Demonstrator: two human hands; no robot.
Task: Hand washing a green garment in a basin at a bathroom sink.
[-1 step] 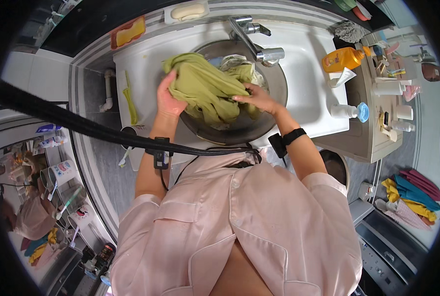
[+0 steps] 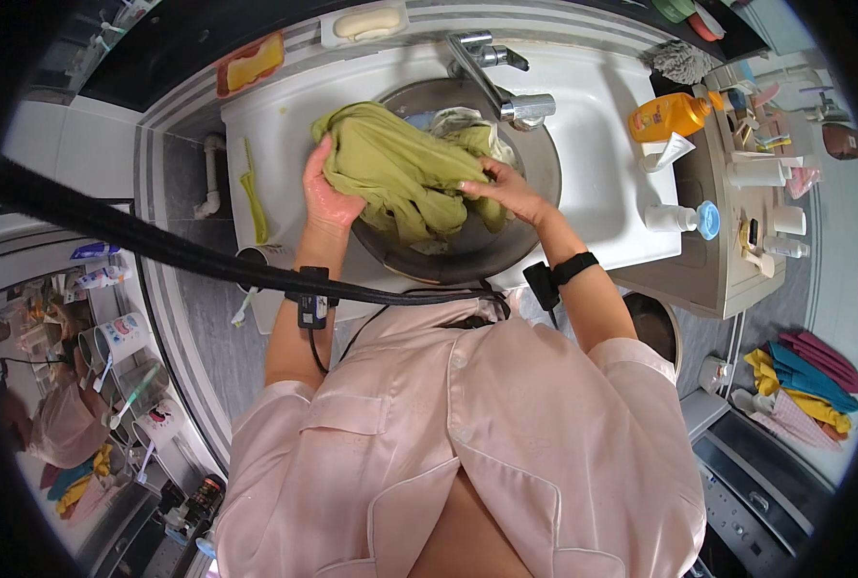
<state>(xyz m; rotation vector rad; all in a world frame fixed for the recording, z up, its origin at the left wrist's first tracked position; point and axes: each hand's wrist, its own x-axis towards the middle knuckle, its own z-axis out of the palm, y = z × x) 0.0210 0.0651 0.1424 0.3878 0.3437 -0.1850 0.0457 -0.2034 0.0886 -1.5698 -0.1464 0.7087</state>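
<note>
Bunched olive-green cloth, perhaps a garment though its kind does not show, hangs between my two hands over a round metal basin in the sink. My left hand grips its left side, thumb up along the edge and most fingers hidden behind the folds. At its right end my right hand pinches the fabric between thumb and fingers. Lower folds droop into the basin. Behind them lies a wet, whitish patterned cloth, partly covered by the green one.
A chrome faucet reaches over the basin's far right. On the right stand an orange bottle, a white tube and a white bottle with a blue cap. A green brush lies left; a soap dish sits behind. Black cable crosses before me.
The left part of the green cloth has shifted slightly left, with my left hand's fingers. My right hand has moved a little to the right, still pinching the cloth.
</note>
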